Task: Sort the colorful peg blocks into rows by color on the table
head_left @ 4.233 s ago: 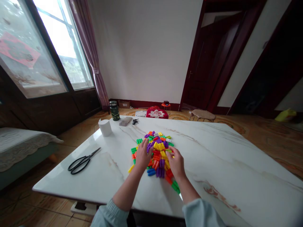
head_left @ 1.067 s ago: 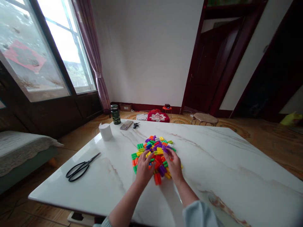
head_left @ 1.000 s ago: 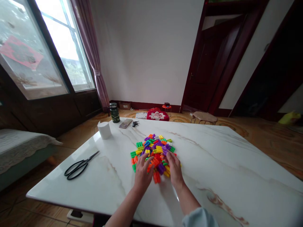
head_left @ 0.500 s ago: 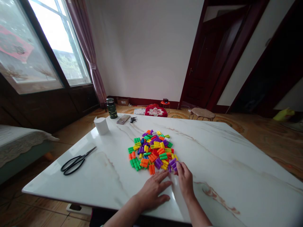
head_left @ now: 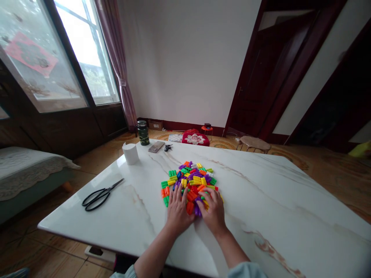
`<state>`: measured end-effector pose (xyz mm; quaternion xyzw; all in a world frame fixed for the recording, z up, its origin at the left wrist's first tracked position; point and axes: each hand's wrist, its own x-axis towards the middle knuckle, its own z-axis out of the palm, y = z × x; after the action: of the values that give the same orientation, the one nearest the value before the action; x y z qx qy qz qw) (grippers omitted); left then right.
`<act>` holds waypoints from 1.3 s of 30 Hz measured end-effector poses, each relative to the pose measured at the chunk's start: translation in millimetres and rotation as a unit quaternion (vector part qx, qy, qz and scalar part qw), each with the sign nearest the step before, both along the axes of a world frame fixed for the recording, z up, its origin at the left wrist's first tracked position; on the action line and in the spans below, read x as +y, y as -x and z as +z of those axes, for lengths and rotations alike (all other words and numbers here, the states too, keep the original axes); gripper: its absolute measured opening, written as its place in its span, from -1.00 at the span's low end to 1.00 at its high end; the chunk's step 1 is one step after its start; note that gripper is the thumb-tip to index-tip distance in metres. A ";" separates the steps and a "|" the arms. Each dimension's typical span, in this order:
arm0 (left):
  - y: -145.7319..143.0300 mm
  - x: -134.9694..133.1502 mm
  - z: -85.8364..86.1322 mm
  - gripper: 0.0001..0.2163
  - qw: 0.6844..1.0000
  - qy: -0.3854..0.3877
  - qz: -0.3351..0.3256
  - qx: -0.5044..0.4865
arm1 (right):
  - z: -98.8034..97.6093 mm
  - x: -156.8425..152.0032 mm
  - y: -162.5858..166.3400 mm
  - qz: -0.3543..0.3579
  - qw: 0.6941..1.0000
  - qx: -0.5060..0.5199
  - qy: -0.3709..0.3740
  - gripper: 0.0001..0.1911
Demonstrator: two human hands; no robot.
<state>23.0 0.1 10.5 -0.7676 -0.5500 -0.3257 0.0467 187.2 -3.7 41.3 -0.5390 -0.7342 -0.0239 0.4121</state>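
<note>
Lying at the left of the white marble tabletop point(head_left: 261, 200) are black scissors point(head_left: 101, 191), then a white paper roll point(head_left: 130, 153) and a dark green lidded jar point(head_left: 143, 132), its contents hidden. At the centre, the left hand point(head_left: 177, 210) and right hand point(head_left: 213, 211) press flat, fingers spread, on the near edge of a pile of small multicoloured plastic blocks point(head_left: 191, 181). No writing is readable.

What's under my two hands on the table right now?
Both the left hand and right hand lie flat on the near edge of the pile of coloured blocks. Orange and purple blocks show between them; whatever is beneath the palms is covered.
</note>
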 end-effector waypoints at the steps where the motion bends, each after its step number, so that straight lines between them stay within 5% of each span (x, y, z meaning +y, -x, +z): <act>1: -0.7 1.4 -3.1 -0.22 1.000 0.002 0.004 0.001 | 4.8 7.1 4.3 -0.010 1.000 -0.028 0.003 -0.70; 9: -1.6 4.6 -14.1 -0.23 1.000 0.008 0.008 0.001 | 28.9 46.1 25.8 -0.053 0.968 -0.189 0.159 -0.62; 17: -2.6 3.1 -8.2 -0.26 1.000 0.007 0.009 0.009 | 24.1 54.2 22.9 -0.020 0.958 -0.221 0.181 -0.65; 21: -0.8 2.5 -6.5 -0.26 1.000 0.003 0.004 0.001 | 31.9 52.5 21.7 -0.017 0.970 -0.194 0.146 -0.70; 26: 10.5 3.8 -3.4 -0.27 0.997 0.007 -0.063 0.032 | 39.4 47.6 1.9 -0.009 1.000 0.003 -0.004 -0.77; 32: 18.6 7.1 -8.4 -0.25 0.994 0.006 -0.091 0.056 | -11.1 67.1 -71.9 -0.103 0.974 0.199 0.028 -0.72; 35: 17.2 7.8 -11.5 -0.29 0.995 0.000 -0.086 0.055 | -39.6 89.5 -105.6 -0.187 0.961 0.176 0.100 -0.71; 39: 16.3 8.0 -12.9 -0.30 0.995 -0.003 -0.080 0.060 | -50.3 126.7 -123.8 -0.223 0.962 0.096 0.126 -0.74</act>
<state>6.7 8.1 -2.4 -0.8275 -0.4816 -0.2830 0.0556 311.1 122.9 -9.0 -0.7368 -0.5492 0.0294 0.3932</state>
